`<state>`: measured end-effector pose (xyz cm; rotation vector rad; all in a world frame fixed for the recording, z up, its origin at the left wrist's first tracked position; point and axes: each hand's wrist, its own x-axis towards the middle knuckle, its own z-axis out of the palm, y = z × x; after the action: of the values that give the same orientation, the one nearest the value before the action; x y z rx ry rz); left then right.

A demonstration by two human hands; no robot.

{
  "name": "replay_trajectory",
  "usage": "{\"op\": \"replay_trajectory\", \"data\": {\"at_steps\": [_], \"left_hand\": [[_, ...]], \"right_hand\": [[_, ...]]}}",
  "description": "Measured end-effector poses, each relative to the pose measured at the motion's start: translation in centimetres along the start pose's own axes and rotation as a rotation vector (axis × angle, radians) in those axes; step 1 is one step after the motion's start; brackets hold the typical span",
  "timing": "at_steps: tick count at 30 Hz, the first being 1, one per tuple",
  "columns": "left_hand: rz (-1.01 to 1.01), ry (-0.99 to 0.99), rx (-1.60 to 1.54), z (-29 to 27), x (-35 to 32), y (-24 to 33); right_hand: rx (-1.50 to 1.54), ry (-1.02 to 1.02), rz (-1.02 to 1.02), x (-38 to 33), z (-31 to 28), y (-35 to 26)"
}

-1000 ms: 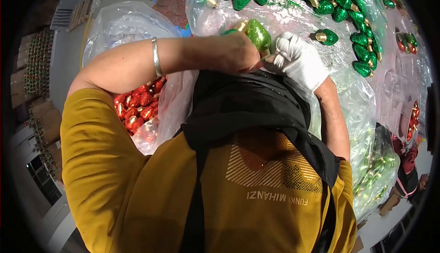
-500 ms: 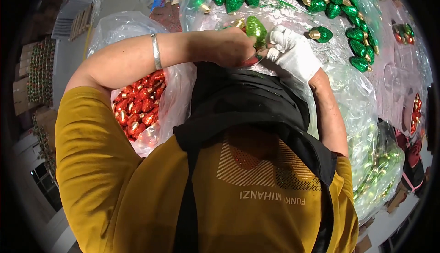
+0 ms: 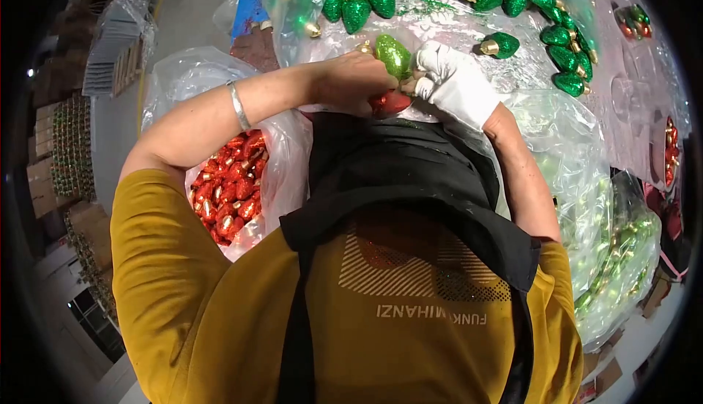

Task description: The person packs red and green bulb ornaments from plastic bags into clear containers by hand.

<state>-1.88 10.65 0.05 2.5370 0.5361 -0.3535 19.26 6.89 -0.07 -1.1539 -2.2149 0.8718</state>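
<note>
1. Red bag (image 3: 234, 184): clear plastic bag of red glitter bulbs, left of and below the left hand, under the left forearm. Keep the forearm off its rim so it does not tip or spill.
2. Bracelet (image 3: 238, 105): silver band on the left wrist, near the bag's plastic. Likely snag point; lift the wrist clear.
3. Left hand (image 3: 351, 82): bare, closed around the lower side of the green bulb; a red bulb (image 3: 392, 102) shows just under the fingers, touching them. Whether it is truly gripped I cannot tell. Hold firm but light; glitter probably sheds under pressure.
4. Green bulb (image 3: 393, 54): glittered, pear-shaped, between the two hands, touching both, above the black apron (image 3: 410, 177). Work close over the bench, so a slip would fall short.
5. Right hand (image 3: 454, 82): white glove, closed, fingertips pinching at the bulb's right side, where a gold cap seems to sit; the contact itself is hidden. Best to keep the push or twist in line with the bulb's neck, not sideways.
6. Green bulbs (image 3: 512, 9): many with gold caps, loose on clear plastic over the bench, beyond and right of the right hand. Keep the right elbow in to avoid sweeping them.
</note>
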Motion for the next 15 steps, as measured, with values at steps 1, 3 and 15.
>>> {"op": "replay_trajectory", "data": {"at_steps": [1, 3, 15], "left_hand": [[0.073, 0.182, -0.063, 0.6, 0.1, 0.0], [0.261, 0.536, -0.209, 1.3, 0.6, 0.2], [-0.060, -0.033, 0.201, -1.0, 3.6, 1.2]], "right_hand": [[-0.043, -0.007, -0.030, 0.2, 0.0, 0.3], [-0.151, -0.010, -0.055, 0.2, -0.5, 0.7], [-0.063, 0.215, -0.052, -4.7, -0.6, 1.6]]}}
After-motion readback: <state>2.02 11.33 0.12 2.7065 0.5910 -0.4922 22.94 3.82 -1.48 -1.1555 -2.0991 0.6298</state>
